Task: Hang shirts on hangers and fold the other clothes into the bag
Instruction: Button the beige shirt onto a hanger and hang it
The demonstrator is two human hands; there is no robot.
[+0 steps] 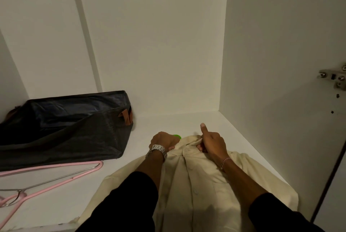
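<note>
A cream button-up shirt (198, 183) lies flat, front up, on the white shelf floor (149, 123), collar pointing away from me. My left hand (163, 141) grips the shirt at the left of the collar, and a bit of a green hanger (177, 136) shows just beyond its knuckles. My right hand (211, 142) pinches the right side of the collar, thumb sticking up. A dark open bag (65, 127) with brown handles sits at the back left.
Two pink hangers (46, 177) lie on the shelf floor in front of the bag at the left. White cabinet walls close in behind and to the right, where a metal door hinge (335, 79) is fixed. The shelf's front edge runs under my forearms.
</note>
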